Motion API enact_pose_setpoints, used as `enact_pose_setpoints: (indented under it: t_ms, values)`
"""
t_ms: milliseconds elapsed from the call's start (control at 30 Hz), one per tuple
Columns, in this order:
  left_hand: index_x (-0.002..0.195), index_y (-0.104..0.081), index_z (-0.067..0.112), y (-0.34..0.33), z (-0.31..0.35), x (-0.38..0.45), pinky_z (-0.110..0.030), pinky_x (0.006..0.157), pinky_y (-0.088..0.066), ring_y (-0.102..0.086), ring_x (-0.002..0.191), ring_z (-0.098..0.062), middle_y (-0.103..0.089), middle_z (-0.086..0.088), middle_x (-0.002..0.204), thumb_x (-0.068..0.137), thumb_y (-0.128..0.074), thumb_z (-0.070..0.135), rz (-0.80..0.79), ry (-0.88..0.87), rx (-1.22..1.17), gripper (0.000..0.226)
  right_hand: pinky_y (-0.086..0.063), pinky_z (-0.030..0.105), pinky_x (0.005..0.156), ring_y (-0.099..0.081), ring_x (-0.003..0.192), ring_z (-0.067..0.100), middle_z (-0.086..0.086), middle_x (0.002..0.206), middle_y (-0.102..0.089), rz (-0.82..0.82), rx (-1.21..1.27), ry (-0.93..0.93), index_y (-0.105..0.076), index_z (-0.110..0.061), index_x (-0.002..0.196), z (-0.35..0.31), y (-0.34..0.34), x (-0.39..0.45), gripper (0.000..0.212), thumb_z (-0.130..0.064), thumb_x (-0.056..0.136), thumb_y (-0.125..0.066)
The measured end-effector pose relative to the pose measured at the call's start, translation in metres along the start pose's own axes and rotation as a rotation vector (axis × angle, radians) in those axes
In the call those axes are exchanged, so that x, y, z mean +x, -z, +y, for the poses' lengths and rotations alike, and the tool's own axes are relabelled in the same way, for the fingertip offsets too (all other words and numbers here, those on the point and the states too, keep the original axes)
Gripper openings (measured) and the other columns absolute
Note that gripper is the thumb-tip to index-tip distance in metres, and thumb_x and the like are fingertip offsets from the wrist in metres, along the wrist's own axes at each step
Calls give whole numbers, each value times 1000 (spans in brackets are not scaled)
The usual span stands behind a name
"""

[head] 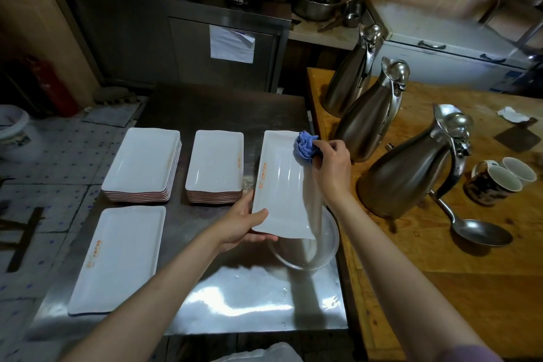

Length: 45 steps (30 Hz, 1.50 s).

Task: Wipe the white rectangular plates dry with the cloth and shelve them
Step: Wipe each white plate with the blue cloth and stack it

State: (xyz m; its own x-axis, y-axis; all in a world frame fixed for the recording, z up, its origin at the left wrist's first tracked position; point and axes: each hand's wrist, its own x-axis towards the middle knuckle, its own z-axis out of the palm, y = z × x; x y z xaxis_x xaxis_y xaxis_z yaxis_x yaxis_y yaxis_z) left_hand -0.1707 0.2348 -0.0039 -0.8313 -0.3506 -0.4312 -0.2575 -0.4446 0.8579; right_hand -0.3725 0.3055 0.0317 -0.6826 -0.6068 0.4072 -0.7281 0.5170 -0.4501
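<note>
One head-worn camera looks forward and down, close above the steel table [211, 303].

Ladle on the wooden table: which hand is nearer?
Right. The right hand grips the blue cloth at the held plate's far end, across the steel jug from the ladle. The left hand holds the plate's near-left corner, farther away.

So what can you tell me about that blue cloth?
The blue cloth looks soft and is bunched into a crumpled wad. The right hand grips it and presses it on the far right corner of the white plate that the left hand holds tilted over a metal bowl.
</note>
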Motion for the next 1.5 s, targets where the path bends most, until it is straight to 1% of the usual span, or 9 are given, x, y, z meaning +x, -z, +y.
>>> enact_pose_setpoints:
  t_ms: [233,400,500,633,900,1133,1267,1400,1500]
  values:
    - [142,-32,34,2,-1,-1,-46,84,-56,-69,95,-34,-61,1,128,96,-52,12,7,3,30,55,-44,22,75,-55,94,23,12,110,-56,98,76,-132,-60,-7,117,-9,-2,-4,30,-7,87,-63]
    - [136,-34,38,7,6,-5,-28,70,-58,-72,87,-28,-66,3,119,97,-52,17,-34,39,67,47,-39,18,80,-56,100,19,8,111,-60,91,134,-159,-62,-10,114,-17,-1,2,28,-7,86,-64]
    - [134,-35,39,9,8,-5,-27,70,-57,-71,90,-24,-65,7,120,97,-52,17,-38,35,87,47,-43,20,84,-57,102,19,7,112,-61,46,140,-95,-64,-10,113,-22,-2,7,28,-6,86,-64]
    - [133,-34,40,9,9,-5,-26,69,-56,-64,97,-8,-60,14,119,96,-53,13,-23,7,122,50,-43,18,88,-57,103,16,7,114,-61,-10,195,-50,-64,-9,116,-35,-3,7,30,-6,87,-64]
    - [134,-35,39,7,8,-4,-25,66,-56,-66,88,-3,-61,12,115,96,-53,10,-21,-38,119,51,-40,14,86,-56,104,19,10,117,-60,-196,279,12,-64,-7,118,-52,-6,2,30,-4,89,-59]
    - [133,-39,33,12,7,-2,-29,73,-57,-65,95,-9,-63,8,113,94,-55,7,-11,-37,15,50,-36,2,76,-49,94,12,9,110,-55,-394,264,127,-65,-7,118,-55,-5,-21,28,-5,92,-55]
    - [135,-40,32,16,8,-1,-30,73,-56,-66,96,-10,-61,7,119,92,-56,3,-18,-54,-7,54,-35,8,78,-47,94,14,3,102,-49,-455,250,173,-67,-7,114,-52,-1,-35,29,0,90,-53]
    - [141,-37,27,19,6,2,-28,70,-55,-60,104,-13,-50,2,137,90,-58,-1,-6,-76,-45,62,-40,18,80,-44,93,13,-1,98,-45,-490,226,203,-70,-8,109,-51,2,-47,29,5,87,-55]
    - [137,-41,24,21,6,4,-26,64,-55,-62,97,-11,-58,0,125,88,-58,-5,10,-85,-65,60,-41,21,80,-47,94,17,0,98,-45,-518,229,191,-71,-5,104,-48,6,-54,29,9,85,-55]
